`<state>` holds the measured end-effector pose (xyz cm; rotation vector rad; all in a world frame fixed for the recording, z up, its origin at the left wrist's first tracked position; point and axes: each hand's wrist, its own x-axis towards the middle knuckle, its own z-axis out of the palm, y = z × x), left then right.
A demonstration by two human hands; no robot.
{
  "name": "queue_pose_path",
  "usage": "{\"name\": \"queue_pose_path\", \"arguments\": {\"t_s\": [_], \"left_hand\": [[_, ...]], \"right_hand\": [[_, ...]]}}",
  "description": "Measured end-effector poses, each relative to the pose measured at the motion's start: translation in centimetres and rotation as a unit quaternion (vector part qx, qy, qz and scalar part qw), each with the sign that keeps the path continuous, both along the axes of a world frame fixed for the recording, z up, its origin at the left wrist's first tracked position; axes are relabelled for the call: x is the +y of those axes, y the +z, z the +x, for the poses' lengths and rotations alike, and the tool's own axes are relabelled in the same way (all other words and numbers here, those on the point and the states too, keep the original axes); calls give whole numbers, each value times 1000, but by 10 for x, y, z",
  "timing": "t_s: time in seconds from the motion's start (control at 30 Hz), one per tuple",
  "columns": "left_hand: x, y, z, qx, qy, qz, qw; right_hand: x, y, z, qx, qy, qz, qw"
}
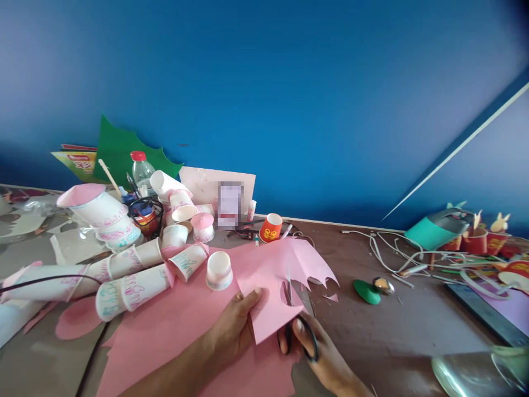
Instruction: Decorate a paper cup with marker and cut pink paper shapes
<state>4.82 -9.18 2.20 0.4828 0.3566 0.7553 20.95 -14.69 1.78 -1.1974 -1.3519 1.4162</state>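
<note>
My left hand (237,325) grips a sheet of pink paper (268,281) at its left edge, thumb on top and fingers hidden beneath. In my right hand (320,347) is a pair of scissors (312,344) with black handles, fingers through the loops. Their blades (289,289) point away from me inside a cut in the pink paper, close to its right side. The far right edge of that paper is scalloped. Under both hands lies a larger pink sheet (165,342). A small pink scrap (332,298) rests on the table right of the blades.
White paper cups (219,270) with coloured drawings stand, lie and stack at the left. A red cup (271,227) stands near the wall. White cables (384,248), a green disc (367,292), a tablet (483,317) and a glass (467,372) are at the right.
</note>
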Motion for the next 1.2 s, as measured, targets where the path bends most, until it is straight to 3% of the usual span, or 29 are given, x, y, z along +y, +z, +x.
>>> {"name": "queue_pose_path", "arguments": {"t_s": [0.2, 0.47, 0.7, 1.07, 1.2], "left_hand": [[-4, 0, 0, 99, 85, -7, 991], [-5, -12, -5, 223, 89, 73, 968], [-4, -12, -6, 289, 97, 132, 943], [-7, 0, -4, 298, 90, 166, 936], [-6, -5, -5, 309, 97, 164, 932]], "right_hand": [[-8, 11, -12, -29, -41, 19, 999], [-9, 26, -24, 19, -38, -12, 999], [-6, 21, -21, 20, -33, -4, 999], [-9, 12, -21, -13, -81, 7, 997], [-8, 8, -19, -31, -62, 24, 997]]}}
